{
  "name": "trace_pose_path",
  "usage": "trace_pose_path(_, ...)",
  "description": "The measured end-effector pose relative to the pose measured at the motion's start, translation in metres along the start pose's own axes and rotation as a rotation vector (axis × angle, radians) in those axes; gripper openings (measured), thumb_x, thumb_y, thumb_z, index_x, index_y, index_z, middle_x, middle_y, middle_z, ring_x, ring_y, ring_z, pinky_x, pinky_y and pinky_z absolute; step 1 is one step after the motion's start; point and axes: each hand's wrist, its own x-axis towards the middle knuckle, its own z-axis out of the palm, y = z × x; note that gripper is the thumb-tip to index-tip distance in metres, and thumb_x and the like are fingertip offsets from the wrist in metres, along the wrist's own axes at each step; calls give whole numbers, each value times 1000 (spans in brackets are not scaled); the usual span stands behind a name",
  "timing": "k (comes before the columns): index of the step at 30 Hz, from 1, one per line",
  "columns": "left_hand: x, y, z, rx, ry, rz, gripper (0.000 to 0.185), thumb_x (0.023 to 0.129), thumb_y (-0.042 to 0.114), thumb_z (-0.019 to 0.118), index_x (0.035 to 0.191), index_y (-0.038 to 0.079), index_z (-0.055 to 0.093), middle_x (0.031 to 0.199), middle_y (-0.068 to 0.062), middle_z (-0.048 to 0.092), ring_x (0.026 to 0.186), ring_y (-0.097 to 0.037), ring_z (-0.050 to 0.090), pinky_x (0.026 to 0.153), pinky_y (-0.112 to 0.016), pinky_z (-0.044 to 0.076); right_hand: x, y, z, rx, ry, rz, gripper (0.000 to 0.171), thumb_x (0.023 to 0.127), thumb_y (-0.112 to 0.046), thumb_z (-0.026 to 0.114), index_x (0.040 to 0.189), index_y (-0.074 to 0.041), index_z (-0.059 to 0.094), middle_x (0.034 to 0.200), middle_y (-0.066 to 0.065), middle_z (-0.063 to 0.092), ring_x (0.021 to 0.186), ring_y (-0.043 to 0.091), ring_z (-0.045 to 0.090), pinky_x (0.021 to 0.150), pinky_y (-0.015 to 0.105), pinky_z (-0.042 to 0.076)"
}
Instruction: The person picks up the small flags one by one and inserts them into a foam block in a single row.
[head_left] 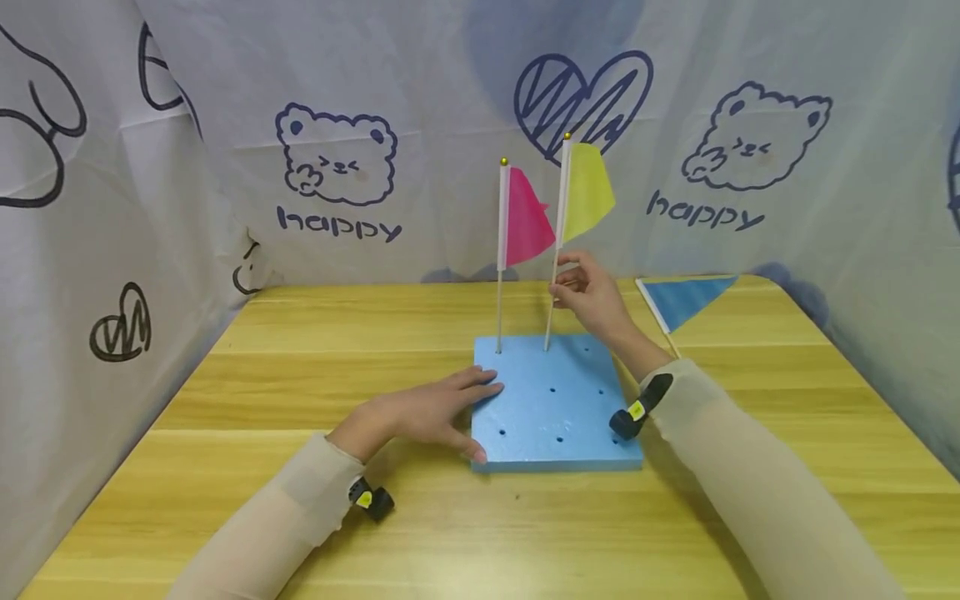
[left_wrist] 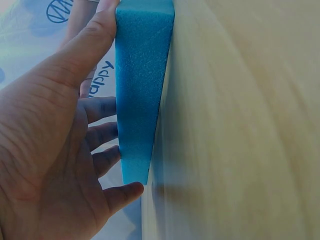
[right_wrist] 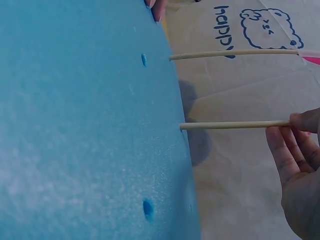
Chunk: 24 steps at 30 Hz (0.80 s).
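Observation:
My right hand (head_left: 592, 300) pinches the wooden stick of a yellow flag (head_left: 587, 193) between thumb and fingers. The stick's lower end meets the middle of the far row of holes in a light blue foam board (head_left: 525, 408); how deep it sits I cannot tell. To its left a pink flag (head_left: 527, 223) stands upright in the far-left corner hole. With fingers spread, my left hand (head_left: 423, 414) rests on the board's left edge. In the left wrist view its fingertips touch the side of the board (left_wrist: 140, 75). Both sticks show in the right wrist view, the yellow flag's stick (right_wrist: 235, 125) held.
A blue triangular flag (head_left: 686, 302) lies on the wooden table (head_left: 300, 367) behind my right forearm. Several holes dot the board's top. A printed white cloth (head_left: 442, 167) hangs behind the table and along its sides.

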Motion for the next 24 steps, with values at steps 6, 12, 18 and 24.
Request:
trace_pose_path(6,0,0,0,10,-1,-2,108,76,75,60,159,23,15,164,1,5,149,-18,3,117,-40,21,-1,2,2,-35,-52,41,37,95,-5,63,129,-9,49,107,17,60,94,29,61,76,33,58)
trace_pose_path(12,0,0,0,10,-6,-3,108,75,75,61,159,23,15,164,0,4,149,-18,3,117,-41,22,-4,4,2,-55,-100,34,34,96,-4,62,126,-9,48,106,17,60,94,31,61,78,35,58)
trace_pose_path(18,0,0,0,7,-11,-17,109,75,76,60,159,24,15,164,2,4,149,-17,3,116,-40,22,-4,6,1,-115,-160,1,31,96,-4,62,123,-9,48,107,17,60,95,31,61,81,40,57)
trace_pose_path(24,0,0,1,-3,-7,-20,108,75,75,61,159,24,15,164,2,5,149,-17,4,116,-40,22,-6,7,-2,-138,-197,-5,29,97,-7,62,123,-8,48,109,17,58,99,32,60,85,46,55)
